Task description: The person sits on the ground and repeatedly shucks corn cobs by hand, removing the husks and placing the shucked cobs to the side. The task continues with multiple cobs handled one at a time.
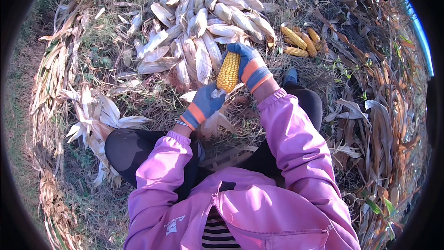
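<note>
Between my hands is a yellow ear of corn, its kernels bare and its length tilted up to the right. My left hand, in a blue and orange glove, is closed round its lower end, where some pale husk shows. The upper end is gripped by my right hand, gloved the same way. Pulled-back husk hangs below my left hand. Just beyond lies a heap of unhusked corn ears in dry pale husks.
Several husked yellow ears lie on the ground at the far right. Loose stripped husks are strewn on the left. Dry corn stalks and leaves line the right side, and more stalks run along the left. My bent knees frame the near ground.
</note>
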The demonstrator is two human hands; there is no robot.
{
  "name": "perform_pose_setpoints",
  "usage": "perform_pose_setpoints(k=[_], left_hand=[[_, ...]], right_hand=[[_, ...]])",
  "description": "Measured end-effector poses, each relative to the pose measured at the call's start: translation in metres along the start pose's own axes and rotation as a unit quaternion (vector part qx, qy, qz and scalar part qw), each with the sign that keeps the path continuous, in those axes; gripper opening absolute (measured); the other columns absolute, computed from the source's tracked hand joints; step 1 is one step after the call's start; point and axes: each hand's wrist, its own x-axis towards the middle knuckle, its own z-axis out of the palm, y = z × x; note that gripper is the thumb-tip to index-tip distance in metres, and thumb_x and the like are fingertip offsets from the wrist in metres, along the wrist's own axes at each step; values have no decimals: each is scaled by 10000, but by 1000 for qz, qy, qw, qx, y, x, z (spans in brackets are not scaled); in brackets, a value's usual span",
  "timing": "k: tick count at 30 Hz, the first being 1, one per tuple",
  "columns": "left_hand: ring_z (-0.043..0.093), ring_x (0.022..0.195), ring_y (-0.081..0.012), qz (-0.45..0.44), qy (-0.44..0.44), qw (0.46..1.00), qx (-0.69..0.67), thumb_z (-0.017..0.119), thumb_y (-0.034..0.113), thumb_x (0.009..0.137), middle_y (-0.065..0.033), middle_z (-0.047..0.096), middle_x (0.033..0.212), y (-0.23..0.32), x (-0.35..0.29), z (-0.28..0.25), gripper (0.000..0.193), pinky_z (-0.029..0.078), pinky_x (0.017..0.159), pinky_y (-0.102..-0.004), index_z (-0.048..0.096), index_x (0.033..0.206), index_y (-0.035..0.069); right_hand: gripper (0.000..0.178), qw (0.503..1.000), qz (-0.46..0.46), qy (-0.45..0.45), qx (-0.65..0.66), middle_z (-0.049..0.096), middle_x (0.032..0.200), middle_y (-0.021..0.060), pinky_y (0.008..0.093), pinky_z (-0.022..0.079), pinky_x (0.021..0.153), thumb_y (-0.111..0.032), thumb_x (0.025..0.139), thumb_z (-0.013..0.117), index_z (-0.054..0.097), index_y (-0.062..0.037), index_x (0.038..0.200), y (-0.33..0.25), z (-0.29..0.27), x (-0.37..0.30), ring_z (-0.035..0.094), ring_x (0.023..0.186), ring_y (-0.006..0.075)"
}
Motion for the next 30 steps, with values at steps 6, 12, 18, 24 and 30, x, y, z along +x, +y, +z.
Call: perform_pose_setpoints(k=[6, 12, 18, 24, 30], left_hand=[[579, 758, -102, -9, 26, 999, -28, 684, 186, 794, -79, 646, 833, 5, -4, 1, 317, 478, 680, -274, 602, 992, -47], [540, 763, -46, -1, 12, 987, -162, 669, 141, 820, 10, 619, 850, 4, -13, -1, 196, 454, 673, -225, 628, 954, 4], [458, 695, -23, -9, 0, 979, -203, 646, 92, 831, 70, 529, 762, 15, -15, -2, 76, 403, 609, -206, 589, 834, 43], [455, 676, -33, 33, 7, 988, -148, 641, 91, 831, 48, 520, 724, 19, -17, -5, 85, 402, 595, -221, 578, 805, 41], [432, 650, -40, 65, 27, 992, -103, 643, 101, 828, 47, 492, 682, 26, -17, -8, 137, 385, 573, -227, 560, 754, 20]], right_hand=[[287, 981, -151, 82, -88, 609, 773, 95, 315, 485, 557, -44, 662, 689, 566, 24, 912, -11, 15, -8, 590, 627, 191], [204, 984, -109, 111, -89, 582, 697, 85, 324, 495, 533, -70, 722, 654, 573, 16, 889, -2, 9, -3, 585, 574, 204], [195, 990, -60, 121, -40, 567, 678, 101, 357, 471, 534, -127, 690, 664, 590, 5, 814, 3, 6, -4, 555, 558, 229], [119, 992, -51, 109, -47, 568, 675, 72, 348, 474, 565, -121, 733, 645, 608, -20, 781, 2, 10, -7, 555, 586, 204], [140, 996, -10, 91, -17, 568, 671, 103, 383, 504, 564, -114, 759, 640, 593, -6, 834, 0, 9, -2, 578, 585, 251]])
